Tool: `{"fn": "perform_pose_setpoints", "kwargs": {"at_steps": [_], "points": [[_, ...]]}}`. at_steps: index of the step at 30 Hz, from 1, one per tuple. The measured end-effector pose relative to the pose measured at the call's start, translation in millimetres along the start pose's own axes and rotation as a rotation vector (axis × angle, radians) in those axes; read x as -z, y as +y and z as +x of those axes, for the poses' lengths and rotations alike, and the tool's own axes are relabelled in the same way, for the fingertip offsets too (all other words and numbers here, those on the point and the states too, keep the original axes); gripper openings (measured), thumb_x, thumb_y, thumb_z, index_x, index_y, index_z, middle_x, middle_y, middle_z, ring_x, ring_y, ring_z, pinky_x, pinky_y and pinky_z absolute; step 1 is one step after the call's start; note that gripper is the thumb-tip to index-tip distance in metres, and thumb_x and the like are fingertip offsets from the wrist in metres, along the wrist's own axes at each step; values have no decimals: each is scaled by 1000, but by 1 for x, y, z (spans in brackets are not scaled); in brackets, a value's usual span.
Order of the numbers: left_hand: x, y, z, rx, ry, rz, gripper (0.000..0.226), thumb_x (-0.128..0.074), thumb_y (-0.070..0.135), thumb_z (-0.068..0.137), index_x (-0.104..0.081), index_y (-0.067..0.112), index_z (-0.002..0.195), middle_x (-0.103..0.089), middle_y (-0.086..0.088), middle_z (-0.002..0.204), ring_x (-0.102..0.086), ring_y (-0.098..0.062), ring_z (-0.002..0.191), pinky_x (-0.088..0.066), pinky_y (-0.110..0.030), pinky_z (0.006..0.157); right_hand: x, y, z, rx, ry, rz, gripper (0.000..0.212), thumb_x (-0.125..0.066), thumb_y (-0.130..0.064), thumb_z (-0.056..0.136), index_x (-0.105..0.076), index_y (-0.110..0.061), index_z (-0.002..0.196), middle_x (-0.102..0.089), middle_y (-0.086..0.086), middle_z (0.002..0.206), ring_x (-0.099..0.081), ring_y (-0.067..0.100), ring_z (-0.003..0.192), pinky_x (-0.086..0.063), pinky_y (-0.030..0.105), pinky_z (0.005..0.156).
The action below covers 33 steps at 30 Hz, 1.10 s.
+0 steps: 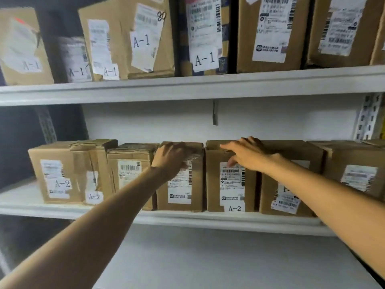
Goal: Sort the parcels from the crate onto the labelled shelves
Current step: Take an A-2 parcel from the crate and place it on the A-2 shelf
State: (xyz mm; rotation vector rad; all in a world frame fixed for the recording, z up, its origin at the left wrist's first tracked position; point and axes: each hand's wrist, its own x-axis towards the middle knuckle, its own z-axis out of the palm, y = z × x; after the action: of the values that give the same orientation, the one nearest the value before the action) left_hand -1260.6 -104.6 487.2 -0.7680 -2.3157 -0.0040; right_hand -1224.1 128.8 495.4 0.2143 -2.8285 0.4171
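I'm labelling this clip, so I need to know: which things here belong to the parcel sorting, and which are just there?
Part of the job: left hand, resting on the taped box; right hand, on the box tagged A-2; middle shelf; upper shelf with A-1 boxes.
Just there: metal hook under the upper shelf; slotted post; bottom shelf.

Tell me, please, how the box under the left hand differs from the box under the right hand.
The left box shows no tag on its front; the right box carries an A-2 tag at the bottom. The left box has shiny tape across its upper front; the right box's is bare cardboard. Both are brown, side by side on the lower shelf, each with a shipping label.
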Motion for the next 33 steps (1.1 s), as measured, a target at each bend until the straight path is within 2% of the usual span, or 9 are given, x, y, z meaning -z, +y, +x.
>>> {"fn": "perform_pose_setpoints", "kwargs": {"at_steps": [4, 8, 13, 16, 19, 21, 24, 29, 33], "points": [[2, -4, 5, -58, -61, 33, 57, -67, 24, 85, -47, 39, 136, -60, 2, 131, -58, -18, 114, -48, -33, 97, 6, -19, -3, -42, 46, -174, 57, -63, -21, 87, -43, -26, 139, -47, 4, 136, -31, 25, 132, -20, 41, 109], [14, -25, 4, -49, -255, -144, 90, -75, 32, 77, -22, 29, 150, -50, -5, 138, -52, -24, 119, -44, -35, 97, 19, -42, -4, -83, -22, -348, 67, -75, -22, 78, -44, -19, 138, -44, 8, 135, -40, 27, 125, -36, 39, 99], [28, -98, -19, 198, -268, -118, 112, -84, 35, 64, -15, 24, 151, -33, -7, 151, -35, -28, 135, -33, -40, 108, 11, -75, 14, 72, 30, -206, 88, -78, -39, 73, -32, -17, 145, -40, 8, 142, -39, 26, 130, -38, 39, 103], [19, -124, -40, 244, -384, -45, 92, -79, 28, 72, -28, 21, 148, -38, -7, 150, -39, -26, 134, -34, -36, 108, -14, -97, 27, 152, 0, -117, 92, -77, -37, 74, -25, -20, 148, -34, 7, 148, -32, 25, 136, -29, 41, 110], [7, -125, -45, 240, -202, -21, 62, -73, 26, 80, -48, 19, 136, -55, -6, 134, -54, -24, 118, -43, -30, 94, -41, -104, 39, 153, -92, 58, 73, -64, -16, 86, -27, -26, 148, -25, 5, 154, -33, 24, 136, -22, 39, 113], [4, -121, -42, 252, -93, -19, 47, -69, 28, 84, -56, 20, 128, -61, -4, 125, -58, -22, 110, -45, -32, 91, -48, -102, 43, 132, -70, 169, 58, -53, -12, 91, -35, -30, 144, -27, 5, 153, -47, 20, 124, -25, 39, 111], [2, -118, -41, 279, -25, -6, 33, -64, 31, 88, -62, 23, 120, -66, -2, 116, -61, -20, 103, -46, -32, 87, -50, -98, 47, 138, -31, 152, 55, -54, -10, 91, -40, -28, 141, -34, 6, 150, -54, 19, 116, -30, 32, 105], [9, -119, -41, 279, -123, -40, 42, -65, 35, 87, -58, 28, 127, -63, 0, 123, -58, -20, 110, -45, -32, 89, -51, -99, 47, 164, 29, 58, 63, -60, -5, 87, -39, -27, 142, -39, 5, 145, -50, 19, 121, -34, 29, 101], [23, -141, -42, 286, -114, -212, 55, -57, 33, 92, -38, 25, 143, -47, -7, 142, -43, -25, 129, -39, -38, 102, -44, -104, 41, 147, -50, 87, 73, -64, -5, 84, -31, -26, 146, -28, 2, 151, -27, 20, 139, -28, 33, 110]]}}
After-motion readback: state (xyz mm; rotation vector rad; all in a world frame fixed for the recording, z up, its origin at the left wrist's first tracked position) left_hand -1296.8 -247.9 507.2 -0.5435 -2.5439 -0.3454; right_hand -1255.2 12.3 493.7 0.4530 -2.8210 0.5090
